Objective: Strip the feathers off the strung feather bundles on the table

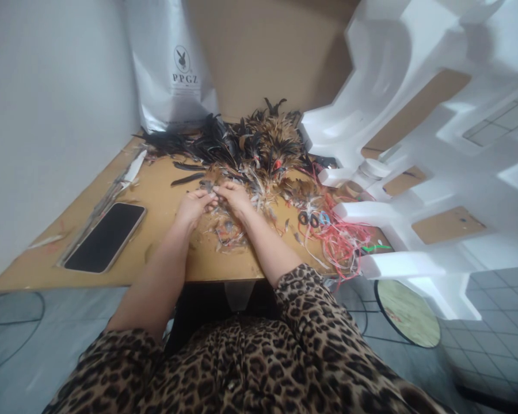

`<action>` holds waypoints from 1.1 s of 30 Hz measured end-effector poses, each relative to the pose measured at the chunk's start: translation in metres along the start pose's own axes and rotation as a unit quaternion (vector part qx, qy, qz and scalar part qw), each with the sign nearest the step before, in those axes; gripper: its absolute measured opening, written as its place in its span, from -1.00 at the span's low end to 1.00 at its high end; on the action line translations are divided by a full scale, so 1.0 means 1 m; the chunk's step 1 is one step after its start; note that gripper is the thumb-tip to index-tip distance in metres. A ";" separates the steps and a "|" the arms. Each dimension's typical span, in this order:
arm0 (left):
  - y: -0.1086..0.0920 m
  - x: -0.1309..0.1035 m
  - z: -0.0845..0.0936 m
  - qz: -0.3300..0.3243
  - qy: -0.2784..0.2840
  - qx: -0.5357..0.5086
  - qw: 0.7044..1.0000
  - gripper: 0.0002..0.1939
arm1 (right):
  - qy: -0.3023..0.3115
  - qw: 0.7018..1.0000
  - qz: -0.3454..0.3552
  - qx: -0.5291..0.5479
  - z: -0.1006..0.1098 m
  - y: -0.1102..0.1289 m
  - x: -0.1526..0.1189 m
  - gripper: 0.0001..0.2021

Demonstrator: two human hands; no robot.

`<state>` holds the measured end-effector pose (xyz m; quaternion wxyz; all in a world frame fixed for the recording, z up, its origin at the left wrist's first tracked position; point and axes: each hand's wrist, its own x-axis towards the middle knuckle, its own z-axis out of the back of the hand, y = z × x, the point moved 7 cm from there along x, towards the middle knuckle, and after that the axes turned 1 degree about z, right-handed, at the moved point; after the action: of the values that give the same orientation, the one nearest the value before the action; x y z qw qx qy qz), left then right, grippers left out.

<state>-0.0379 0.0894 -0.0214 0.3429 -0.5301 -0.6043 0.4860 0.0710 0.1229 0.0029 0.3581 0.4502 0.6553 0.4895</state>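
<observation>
My left hand (195, 207) and my right hand (233, 196) meet over the table, fingertips almost touching. Between their pinched fingers is a small greyish-brown feather tuft (209, 184); its lower end is hidden by the fingers. Just beyond lies a big heap of black feathers (216, 141) and brown feathers (278, 137). Two loose black feathers (188, 179) rest to the left of the heap. Below my right hand, feather scraps (229, 233) are scattered on the tabletop.
A phone (106, 237) lies at the left of the wooden table (155, 275). Tangled pink and white strings (343, 244) and scissors (308, 219) are on the right, beside a large white foam piece (431, 224). A white bag (172, 109) stands behind; a round stool (408, 313) is below right.
</observation>
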 end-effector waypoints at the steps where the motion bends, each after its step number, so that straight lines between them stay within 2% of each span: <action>1: -0.001 -0.001 -0.001 -0.001 0.000 0.001 1.000 -0.87 | -0.006 1.000 -0.001 0.004 0.000 0.000 -0.001 -0.66; 5: -0.003 -0.002 -0.002 -0.002 -0.005 0.011 1.000 -0.88 | -0.018 1.000 -0.006 0.011 -0.003 -0.003 -0.001 -0.70; 8: -0.010 0.000 0.004 -0.034 -0.027 0.014 0.999 -0.88 | -0.014 1.000 0.004 0.000 -0.005 -0.003 0.002 -0.79; 11: -0.025 0.001 0.021 -0.106 -0.098 -0.025 0.989 -0.85 | -0.041 0.995 0.063 -0.072 0.002 0.005 0.007 -0.83; 13: -0.031 0.000 0.034 -0.126 -0.151 -0.079 0.977 -0.87 | -0.046 0.980 0.111 -0.157 0.007 0.011 0.009 -0.85; 16: -0.036 -0.001 0.043 -0.138 -0.191 -0.108 0.966 -0.86 | -0.013 0.939 0.133 -0.317 0.007 0.014 0.009 -0.84; 20: -0.037 -0.001 0.044 -0.147 -0.200 -0.105 0.963 -0.85 | 0.013 0.841 0.103 -0.531 0.000 0.013 0.003 -0.81; 23: -0.035 -0.001 0.045 -0.145 -0.206 -0.110 0.962 -0.85 | 0.027 0.781 0.095 -0.616 -0.013 0.015 -0.002 -0.82; 29: -0.033 -0.001 0.045 -0.131 -0.210 -0.129 0.960 -0.84 | 0.060 0.711 0.095 -0.694 -0.043 0.010 -0.010 -0.76; 33: -0.032 0.000 0.045 -0.131 -0.206 -0.141 0.960 -0.82 | 0.059 0.686 0.093 -0.719 -0.047 0.005 -0.009 -0.77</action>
<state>-0.0894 0.0802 -0.0040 0.1939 -0.3776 -0.7883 0.4454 0.0327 0.1002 0.0208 0.4857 0.0834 0.0768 0.8667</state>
